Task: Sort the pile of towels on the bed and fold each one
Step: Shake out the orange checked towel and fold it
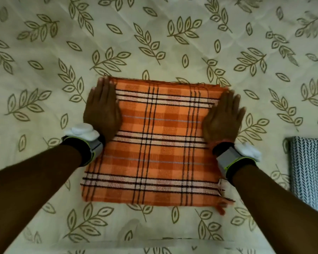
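Cream bedding (44, 52) printed with olive leaf sprigs covered everything I could see of the bed. The orange plaid towel (154, 153) lay at its middle, already folded down to a near square. The left hand (103, 109) rested flat on the towel's far left part and the right hand (223, 118) flat on its far right. Their fingers (107, 87) were straight and close together, gripping nothing.

It looked to me like the pressing of a fold. To do it well, I reckoned, the palms ought to sweep from the centre out to the edges, so ripples left the cloth instead of bunching. Pressure should be light and even on so soft a bed. The near right corner (222, 202), where fringe poked out and the layers looked uneven, wanted squaring before any further fold.

A grey-and-white patterned towel (310, 171) lay well apart at the right edge.
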`<state>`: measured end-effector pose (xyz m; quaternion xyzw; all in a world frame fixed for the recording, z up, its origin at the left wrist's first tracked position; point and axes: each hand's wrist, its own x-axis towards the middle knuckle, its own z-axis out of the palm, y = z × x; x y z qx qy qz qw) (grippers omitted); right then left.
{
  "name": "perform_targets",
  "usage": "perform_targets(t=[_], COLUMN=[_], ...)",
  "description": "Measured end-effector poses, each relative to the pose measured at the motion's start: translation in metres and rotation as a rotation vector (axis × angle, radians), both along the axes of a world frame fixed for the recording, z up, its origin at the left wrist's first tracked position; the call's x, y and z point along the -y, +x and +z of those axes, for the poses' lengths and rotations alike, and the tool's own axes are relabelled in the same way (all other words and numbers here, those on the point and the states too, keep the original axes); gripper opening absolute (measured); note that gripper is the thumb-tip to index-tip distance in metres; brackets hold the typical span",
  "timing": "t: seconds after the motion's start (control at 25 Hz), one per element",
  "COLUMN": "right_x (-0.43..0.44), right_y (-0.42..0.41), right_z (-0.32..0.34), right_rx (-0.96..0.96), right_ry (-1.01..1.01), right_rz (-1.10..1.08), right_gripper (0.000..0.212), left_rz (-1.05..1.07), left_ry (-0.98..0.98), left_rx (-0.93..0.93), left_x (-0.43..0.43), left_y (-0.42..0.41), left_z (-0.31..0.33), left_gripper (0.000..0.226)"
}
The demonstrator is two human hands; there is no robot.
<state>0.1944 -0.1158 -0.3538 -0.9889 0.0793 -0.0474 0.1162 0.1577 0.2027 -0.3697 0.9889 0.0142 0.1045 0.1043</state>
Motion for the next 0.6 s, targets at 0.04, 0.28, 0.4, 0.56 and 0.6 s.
perform_targets(t=[0.04, 0.28, 0.4, 0.56, 0.6], right_x=[-0.01, -0.098, -0.057, -0.008, -0.013], right_y=[-0.005, -0.097, -0.101, -0.101, -0.105], right_z=[0.005, -0.004, -0.024, -0.011, -0.007], right_rx=[0.021, -0.026, -0.052, -0.005, -0.016], right_ry=[0.006, 0.147, 0.087, 0.01, 0.012], right_rz=[-0.032, 0.477, 0.408, 0.188, 0.148], right_gripper=[0.06, 0.065, 0.075, 0.075, 0.074], left_rz=[-0.018, -0.248, -0.217, -0.076, -0.078], left_ry=[-0.032, -0.176, -0.111, -0.159, -0.173], left_rx=[0.019, -0.16, -0.131, -0.115, -0.117], left_x=[0.013, 0.094, 0.052, 0.034, 0.044], left_y=[-0.001, -0.071, -0.093, -0.096, -0.1], left_z=[0.005, 0.004, -0.008, 0.004, 0.008], left_gripper=[0.052, 0.056, 0.058, 0.061, 0.06])
